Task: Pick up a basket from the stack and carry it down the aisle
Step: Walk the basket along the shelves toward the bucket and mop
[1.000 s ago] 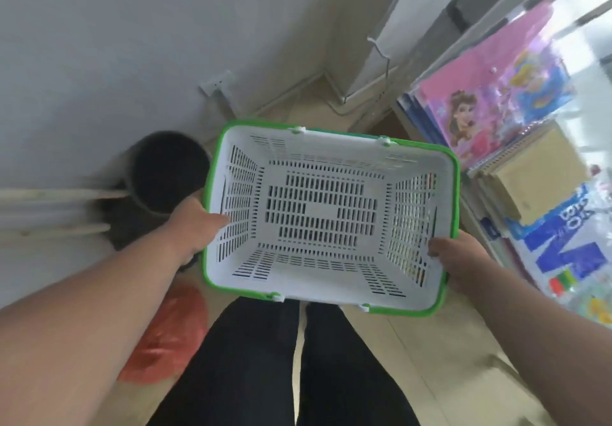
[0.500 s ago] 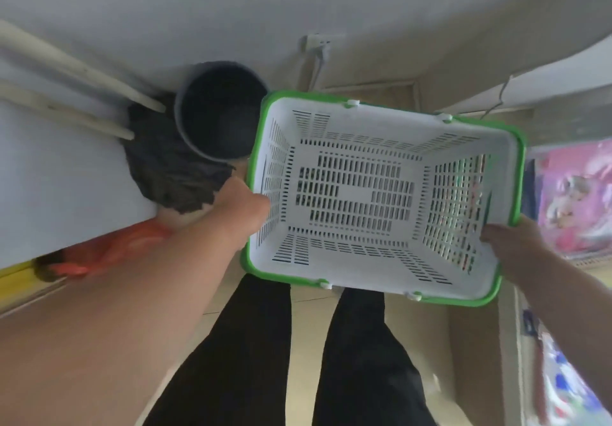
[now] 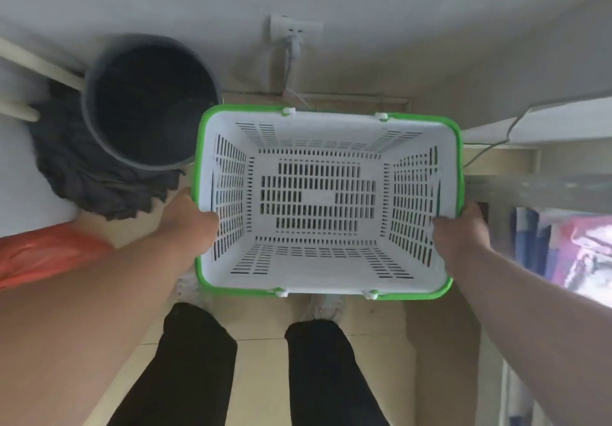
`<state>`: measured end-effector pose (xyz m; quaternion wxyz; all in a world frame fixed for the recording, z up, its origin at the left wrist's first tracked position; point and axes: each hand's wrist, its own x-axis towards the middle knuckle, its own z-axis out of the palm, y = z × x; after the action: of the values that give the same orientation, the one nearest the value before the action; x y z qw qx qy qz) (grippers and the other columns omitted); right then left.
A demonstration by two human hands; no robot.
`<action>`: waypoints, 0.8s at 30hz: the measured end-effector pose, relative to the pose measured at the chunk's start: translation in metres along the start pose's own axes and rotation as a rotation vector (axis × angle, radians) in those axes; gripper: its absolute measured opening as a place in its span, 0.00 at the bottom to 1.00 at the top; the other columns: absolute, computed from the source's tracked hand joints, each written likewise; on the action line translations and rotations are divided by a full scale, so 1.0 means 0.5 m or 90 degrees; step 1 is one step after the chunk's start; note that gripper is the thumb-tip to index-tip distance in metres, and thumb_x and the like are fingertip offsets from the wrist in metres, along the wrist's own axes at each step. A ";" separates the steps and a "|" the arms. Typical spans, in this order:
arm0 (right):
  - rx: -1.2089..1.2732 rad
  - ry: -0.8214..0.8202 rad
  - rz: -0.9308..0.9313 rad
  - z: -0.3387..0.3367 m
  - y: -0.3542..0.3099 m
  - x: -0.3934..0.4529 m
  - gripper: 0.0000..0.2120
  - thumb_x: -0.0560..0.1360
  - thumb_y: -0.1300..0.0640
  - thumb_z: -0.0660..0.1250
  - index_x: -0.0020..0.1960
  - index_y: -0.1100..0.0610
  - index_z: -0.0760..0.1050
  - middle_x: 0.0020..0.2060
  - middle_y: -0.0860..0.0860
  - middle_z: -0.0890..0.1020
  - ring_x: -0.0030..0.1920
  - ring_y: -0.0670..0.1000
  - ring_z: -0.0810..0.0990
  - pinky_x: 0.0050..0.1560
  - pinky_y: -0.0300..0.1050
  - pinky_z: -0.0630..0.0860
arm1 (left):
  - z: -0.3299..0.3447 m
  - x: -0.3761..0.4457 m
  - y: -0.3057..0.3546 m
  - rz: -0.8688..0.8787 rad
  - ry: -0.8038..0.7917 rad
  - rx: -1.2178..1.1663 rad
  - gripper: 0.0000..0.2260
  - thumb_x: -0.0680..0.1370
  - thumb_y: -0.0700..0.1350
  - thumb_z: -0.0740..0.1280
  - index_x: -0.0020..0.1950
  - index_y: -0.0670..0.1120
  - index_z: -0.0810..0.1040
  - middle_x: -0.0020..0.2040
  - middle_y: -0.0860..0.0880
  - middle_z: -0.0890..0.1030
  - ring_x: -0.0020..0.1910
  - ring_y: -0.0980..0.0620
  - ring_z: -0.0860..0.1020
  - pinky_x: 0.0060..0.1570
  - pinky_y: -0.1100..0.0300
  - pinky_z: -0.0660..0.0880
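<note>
Two bare hands hold a white basket (image 3: 318, 200) with a green rim above the person's legs: the left hand (image 3: 190, 220) closed over its left edge, the right hand (image 3: 460, 233) closed over its right edge. A dark bucket (image 3: 145, 104) stands far left, beside a mop (image 3: 86, 173).

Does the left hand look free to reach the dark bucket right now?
Probably not: the left hand is clamped on the basket's green rim. The dark bucket sits just beyond it with nothing between, so letting go would open the way.
</note>
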<state>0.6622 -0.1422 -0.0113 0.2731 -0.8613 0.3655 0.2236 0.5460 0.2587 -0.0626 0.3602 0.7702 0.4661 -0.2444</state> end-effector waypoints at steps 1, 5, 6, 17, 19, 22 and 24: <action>0.016 0.001 -0.004 0.014 0.008 0.018 0.13 0.76 0.61 0.66 0.54 0.44 0.71 0.38 0.45 0.80 0.36 0.50 0.79 0.30 0.40 0.70 | 0.020 0.009 -0.005 -0.006 0.019 -0.001 0.10 0.75 0.41 0.68 0.54 0.52 0.77 0.40 0.54 0.79 0.34 0.56 0.77 0.25 0.65 0.69; 0.089 -0.022 -0.030 0.064 0.035 0.091 0.21 0.76 0.65 0.66 0.52 0.37 0.71 0.41 0.38 0.81 0.40 0.45 0.81 0.37 0.40 0.75 | 0.076 0.040 -0.013 -0.010 0.045 0.009 0.04 0.75 0.44 0.68 0.46 0.53 0.77 0.37 0.56 0.78 0.32 0.54 0.78 0.23 0.67 0.69; 0.106 -0.021 -0.029 0.075 0.044 0.108 0.21 0.75 0.65 0.66 0.51 0.37 0.71 0.42 0.38 0.82 0.41 0.44 0.81 0.38 0.40 0.76 | 0.090 0.048 -0.014 -0.003 0.051 0.009 0.04 0.75 0.44 0.68 0.45 0.53 0.77 0.37 0.57 0.78 0.32 0.54 0.78 0.22 0.67 0.68; 0.012 0.002 -0.064 0.099 0.078 0.205 0.12 0.78 0.62 0.63 0.56 0.46 0.73 0.42 0.43 0.77 0.40 0.46 0.77 0.46 0.43 0.75 | 0.134 0.104 0.050 -0.006 0.049 0.059 0.06 0.71 0.43 0.69 0.47 0.47 0.80 0.40 0.49 0.80 0.34 0.51 0.77 0.32 0.61 0.72; -0.001 0.010 -0.076 0.106 0.081 0.214 0.12 0.78 0.61 0.63 0.56 0.46 0.72 0.44 0.45 0.78 0.39 0.45 0.76 0.45 0.41 0.74 | 0.140 0.106 0.049 -0.008 0.054 0.051 0.06 0.71 0.43 0.69 0.47 0.48 0.81 0.38 0.51 0.80 0.33 0.52 0.77 0.29 0.63 0.70; -0.031 0.020 -0.077 0.116 0.079 0.221 0.12 0.78 0.62 0.63 0.59 0.49 0.71 0.48 0.49 0.78 0.44 0.53 0.78 0.47 0.45 0.77 | 0.142 0.109 0.048 0.000 0.057 0.053 0.06 0.70 0.42 0.70 0.47 0.48 0.81 0.36 0.53 0.79 0.33 0.53 0.77 0.28 0.65 0.70; -0.065 0.019 -0.077 0.117 0.077 0.224 0.12 0.78 0.61 0.62 0.60 0.50 0.69 0.49 0.50 0.77 0.45 0.55 0.78 0.48 0.48 0.78 | 0.139 0.113 0.051 -0.001 0.051 0.063 0.07 0.70 0.42 0.71 0.47 0.48 0.81 0.36 0.53 0.79 0.33 0.52 0.77 0.33 0.62 0.72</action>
<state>0.6932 -0.1844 -0.1326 0.2368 -0.8978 0.3047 0.2121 0.5914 0.2273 -0.1376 0.3028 0.7959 0.4680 -0.2364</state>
